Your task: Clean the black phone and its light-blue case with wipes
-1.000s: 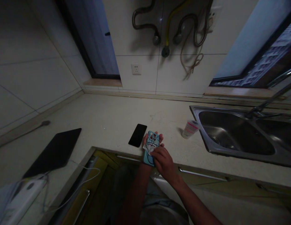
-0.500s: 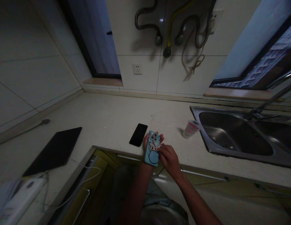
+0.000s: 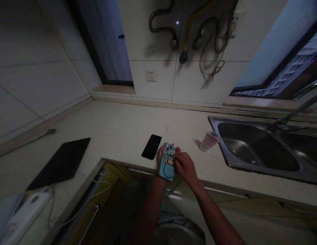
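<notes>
A phone in a light-blue cartoon case (image 3: 168, 166) lies back side up in my left hand (image 3: 160, 152), its fingertips showing past the case's upper edges. My right hand (image 3: 184, 165) is closed, its fingertips pinched together against the case just below the camera lenses. Something small and whitish shows at those fingertips, too small to name. A black phone (image 3: 151, 147), dark screen up, lies on the counter to the left of the cased one.
A clear plastic cup with a pink band (image 3: 208, 142) stands by the steel sink (image 3: 226, 160) on the right. On the left lie a dark flat panel (image 3: 60, 163), a white box-like device (image 3: 33, 212) and a white cable (image 3: 97, 194). Drawers run under the pale counter (image 3: 117, 119).
My right fingertips have moved up the case, from the middle of the drawing towards the camera lenses. My left hand keeps the phone in nearly the same place. The view has shifted slightly.
</notes>
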A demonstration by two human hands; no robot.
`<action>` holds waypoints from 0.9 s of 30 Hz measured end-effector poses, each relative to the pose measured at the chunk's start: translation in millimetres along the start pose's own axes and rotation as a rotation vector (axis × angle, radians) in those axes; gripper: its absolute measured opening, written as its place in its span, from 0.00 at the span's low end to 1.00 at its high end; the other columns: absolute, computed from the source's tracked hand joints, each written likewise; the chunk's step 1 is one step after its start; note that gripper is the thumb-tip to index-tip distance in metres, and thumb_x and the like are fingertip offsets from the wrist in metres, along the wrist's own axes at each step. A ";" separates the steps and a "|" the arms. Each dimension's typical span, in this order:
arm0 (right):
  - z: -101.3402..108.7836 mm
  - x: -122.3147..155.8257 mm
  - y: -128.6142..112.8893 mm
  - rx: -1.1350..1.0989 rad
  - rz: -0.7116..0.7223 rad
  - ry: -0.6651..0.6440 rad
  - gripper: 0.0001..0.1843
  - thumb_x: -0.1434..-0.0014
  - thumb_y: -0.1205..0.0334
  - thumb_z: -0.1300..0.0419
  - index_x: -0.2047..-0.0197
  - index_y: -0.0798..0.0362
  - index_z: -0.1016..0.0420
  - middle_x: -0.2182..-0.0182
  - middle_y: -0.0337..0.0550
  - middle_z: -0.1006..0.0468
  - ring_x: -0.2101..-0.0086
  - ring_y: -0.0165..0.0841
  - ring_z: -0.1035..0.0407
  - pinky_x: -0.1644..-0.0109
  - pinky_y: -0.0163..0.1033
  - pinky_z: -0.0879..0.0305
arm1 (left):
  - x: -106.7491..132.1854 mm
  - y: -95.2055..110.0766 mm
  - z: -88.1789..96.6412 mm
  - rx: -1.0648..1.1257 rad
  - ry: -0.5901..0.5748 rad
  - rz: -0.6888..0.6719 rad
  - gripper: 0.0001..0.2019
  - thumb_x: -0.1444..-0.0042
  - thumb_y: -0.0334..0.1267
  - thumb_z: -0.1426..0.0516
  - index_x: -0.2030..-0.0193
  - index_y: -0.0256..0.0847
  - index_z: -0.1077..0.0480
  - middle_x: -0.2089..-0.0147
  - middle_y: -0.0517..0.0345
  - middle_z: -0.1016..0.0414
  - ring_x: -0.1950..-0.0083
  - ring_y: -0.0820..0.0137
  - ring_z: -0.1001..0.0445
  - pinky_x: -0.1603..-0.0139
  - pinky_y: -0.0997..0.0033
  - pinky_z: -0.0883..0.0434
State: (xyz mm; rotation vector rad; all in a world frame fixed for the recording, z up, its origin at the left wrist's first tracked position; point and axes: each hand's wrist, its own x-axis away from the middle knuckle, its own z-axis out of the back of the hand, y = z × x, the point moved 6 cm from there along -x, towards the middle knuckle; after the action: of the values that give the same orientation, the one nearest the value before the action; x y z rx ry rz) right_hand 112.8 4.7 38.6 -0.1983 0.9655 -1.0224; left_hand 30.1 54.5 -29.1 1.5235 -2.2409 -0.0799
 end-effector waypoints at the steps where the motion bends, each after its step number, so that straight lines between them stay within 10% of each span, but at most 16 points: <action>1: -0.4 -1.8 0.2 0.002 -0.005 -0.004 0.10 0.36 0.67 0.45 0.57 0.50 0.23 0.62 0.47 0.20 0.61 0.41 0.30 0.57 0.46 0.32 | -1.0 -0.2 1.3 -0.006 0.008 0.005 0.23 0.38 0.54 0.51 0.57 0.35 0.26 0.61 0.44 0.20 0.56 0.60 0.20 0.46 0.55 0.27; 27: -6.0 -3.8 -5.1 -0.028 -0.004 0.021 0.11 0.37 0.69 0.45 0.56 0.50 0.22 0.62 0.47 0.21 0.58 0.42 0.29 0.54 0.47 0.31 | 9.4 0.5 -8.9 0.004 0.009 0.020 0.24 0.37 0.55 0.52 0.56 0.35 0.27 0.61 0.46 0.21 0.58 0.63 0.22 0.44 0.58 0.29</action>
State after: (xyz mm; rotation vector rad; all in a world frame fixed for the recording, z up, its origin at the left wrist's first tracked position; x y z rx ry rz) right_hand 104.4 6.6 40.1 -0.2130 0.9993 -1.0171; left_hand 30.2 48.0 -17.9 1.5002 -2.2497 -0.0622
